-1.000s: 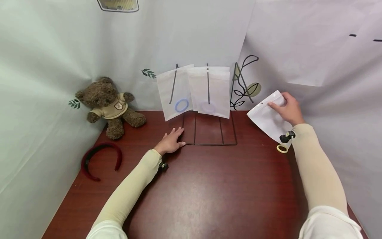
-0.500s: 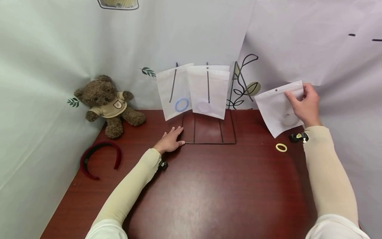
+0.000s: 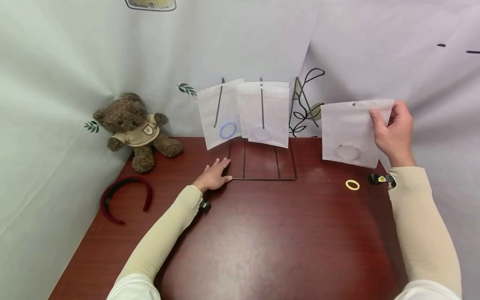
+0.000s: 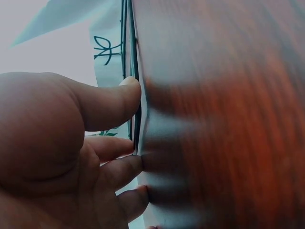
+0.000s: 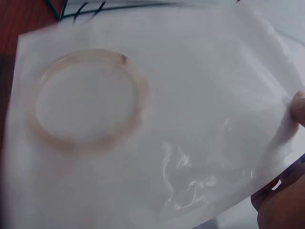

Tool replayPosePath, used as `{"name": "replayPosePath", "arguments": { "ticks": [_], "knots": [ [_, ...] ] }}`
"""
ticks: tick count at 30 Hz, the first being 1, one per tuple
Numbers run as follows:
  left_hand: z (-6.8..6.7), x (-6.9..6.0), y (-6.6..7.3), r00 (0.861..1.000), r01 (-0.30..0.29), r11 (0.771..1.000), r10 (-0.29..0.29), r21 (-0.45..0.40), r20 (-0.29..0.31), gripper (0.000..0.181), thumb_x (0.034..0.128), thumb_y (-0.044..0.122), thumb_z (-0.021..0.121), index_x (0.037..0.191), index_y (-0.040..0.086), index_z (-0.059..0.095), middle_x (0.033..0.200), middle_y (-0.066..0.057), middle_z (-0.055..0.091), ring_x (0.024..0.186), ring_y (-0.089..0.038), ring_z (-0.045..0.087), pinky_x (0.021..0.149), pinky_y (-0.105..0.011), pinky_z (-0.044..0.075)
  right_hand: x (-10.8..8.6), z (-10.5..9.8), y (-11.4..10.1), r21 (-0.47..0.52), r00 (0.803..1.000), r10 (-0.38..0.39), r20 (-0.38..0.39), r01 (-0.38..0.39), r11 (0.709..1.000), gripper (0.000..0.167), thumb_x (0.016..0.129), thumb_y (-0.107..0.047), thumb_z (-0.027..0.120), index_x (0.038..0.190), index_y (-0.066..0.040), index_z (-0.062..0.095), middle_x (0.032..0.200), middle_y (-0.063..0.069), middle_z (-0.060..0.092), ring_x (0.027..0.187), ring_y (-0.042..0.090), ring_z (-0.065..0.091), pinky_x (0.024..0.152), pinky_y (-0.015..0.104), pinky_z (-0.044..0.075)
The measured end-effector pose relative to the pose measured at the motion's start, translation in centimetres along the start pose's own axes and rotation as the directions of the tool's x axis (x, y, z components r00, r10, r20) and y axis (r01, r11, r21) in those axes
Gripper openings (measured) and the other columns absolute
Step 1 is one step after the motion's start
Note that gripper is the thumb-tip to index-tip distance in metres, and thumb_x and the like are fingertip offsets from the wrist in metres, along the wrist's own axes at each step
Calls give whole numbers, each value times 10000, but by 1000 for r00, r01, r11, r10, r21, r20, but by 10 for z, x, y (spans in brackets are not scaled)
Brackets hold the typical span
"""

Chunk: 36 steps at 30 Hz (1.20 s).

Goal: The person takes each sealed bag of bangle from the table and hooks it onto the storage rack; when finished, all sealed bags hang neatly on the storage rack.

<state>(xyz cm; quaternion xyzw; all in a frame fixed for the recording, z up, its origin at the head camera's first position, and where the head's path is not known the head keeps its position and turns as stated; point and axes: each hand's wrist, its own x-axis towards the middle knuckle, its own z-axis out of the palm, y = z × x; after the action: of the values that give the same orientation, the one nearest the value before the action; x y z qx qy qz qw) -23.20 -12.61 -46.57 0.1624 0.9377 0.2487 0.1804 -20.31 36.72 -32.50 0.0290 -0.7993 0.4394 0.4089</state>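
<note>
A white zip bag (image 3: pixel 346 129) with a hanging hole hangs from my right hand (image 3: pixel 395 133), which pinches its upper right corner between thumb and fingers. A pale brownish ring (image 5: pixel 140 95) shows through the bag in the right wrist view. My left hand (image 3: pixel 212 176) lies with spread fingers on the table at the front left corner of a black wire rack (image 3: pixel 270 180); the thumb touches the rack's wire in the left wrist view. Two white bags hang on the rack's prongs: the left bag (image 3: pixel 210 108) with a blue ring inside, the other bag (image 3: pixel 275 112) with a pale purple ring.
A yellow ring (image 3: pixel 346 183) lies on the dark red table (image 3: pixel 277 233) below the held bag. At the left, a brown teddy bear (image 3: pixel 140 137) sits against the white backdrop, with a dark red headband (image 3: pixel 149 196) in front. The rack's right prong (image 3: pixel 308 104) holds no bag.
My right hand has lifted the bag up and to the right, turning it from a tilt to nearly upright. The yellow ring stays on the table. My left hand has not moved.
</note>
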Motion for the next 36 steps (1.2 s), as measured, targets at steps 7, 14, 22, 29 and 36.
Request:
{"name": "replayPosePath", "arguments": {
  "ticks": [7,14,22,29,36],
  "knots": [
    [1,0,-1,1000,-5,1000,5,4,3,757,1094,328,590,1705,111,201,1783,-125,143,1665,-346,21,1313,-641,28,-13,-5,0,38,999,-45,30,44,998,56,980,-67,707,971,-111,673,703,-259,566,577,-70,473,553,116,350],
    [0,0,-1,1000,-7,1000,7,0,-2,756,1090,309,598,1703,100,206,1781,-132,145,1663,-354,25,1311,-647,25,-29,-11,-3,112,997,-16,81,7,994,43,961,-43,718,979,-82,722,692,-243,655,557,-86,564,512,91,408],
    [0,-1,-1,1000,-3,1000,3,-1,-5,757,1089,312,599,1702,101,209,1781,-129,147,1665,-347,27,1313,-641,22,-51,-10,-23,187,989,-60,138,34,982,119,943,7,709,1000,112,704,723,-194,681,575,-40,567,521,125,404],
    [0,0,-5,1000,-1,1000,1,-19,-8,761,1087,320,605,1703,111,212,1782,-124,146,1667,-337,22,1315,-636,14,-62,4,-38,304,982,-98,159,46,952,167,927,78,687,995,225,647,721,-134,680,560,-12,564,520,129,433],
    [1,1,-4,1000,-11,1000,11,-11,-15,759,1083,319,611,1700,102,225,1779,-129,160,1665,-349,38,1313,-641,31,-66,15,-46,420,986,-101,133,36,907,106,916,82,693,978,167,683,735,-86,719,570,16,627,533,120,476]
  ]
}}
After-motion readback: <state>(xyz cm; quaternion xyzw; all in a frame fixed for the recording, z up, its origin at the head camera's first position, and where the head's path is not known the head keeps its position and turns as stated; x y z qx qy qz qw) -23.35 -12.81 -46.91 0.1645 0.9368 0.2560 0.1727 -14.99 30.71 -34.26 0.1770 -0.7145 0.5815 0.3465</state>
